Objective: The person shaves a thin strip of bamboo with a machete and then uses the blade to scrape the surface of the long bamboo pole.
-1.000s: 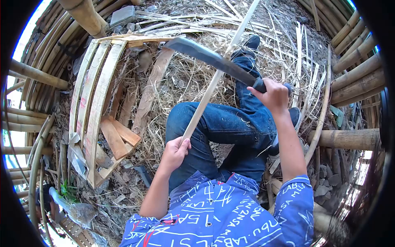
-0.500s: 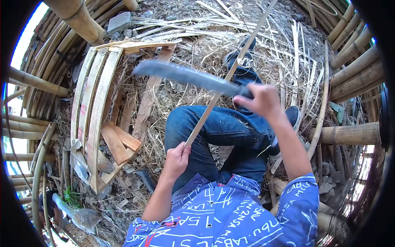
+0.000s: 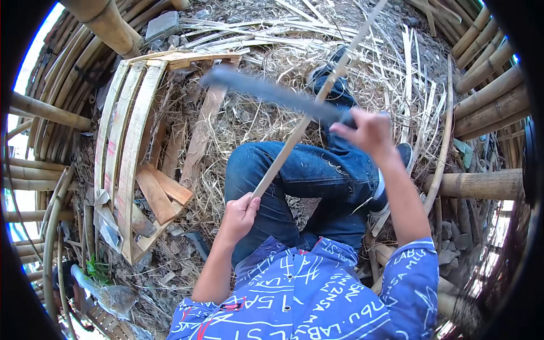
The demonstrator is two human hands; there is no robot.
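A long bamboo strip (image 3: 288,148) runs diagonally from the lower middle to the top right, across my raised knee. My left hand (image 3: 242,215) is closed round its lower end, above my lap. In my right hand (image 3: 368,131) is the dark handle of a machete (image 3: 272,93). The long blade points up and left, blurred by motion, and crosses the strip near the middle of the view. Whether blade and strip touch, I cannot tell.
On the left stands a slatted wooden crate (image 3: 132,141) with loose wood pieces (image 3: 158,192) inside. Shavings and thin strips (image 3: 255,37) cover the ground beyond my legs. Bamboo poles (image 3: 476,186) line both sides. A grey block (image 3: 162,26) lies at the top left.
The machete and my right hand have shifted slightly right, and the blade tip has moved right. My left hand has moved a little left with the strip.
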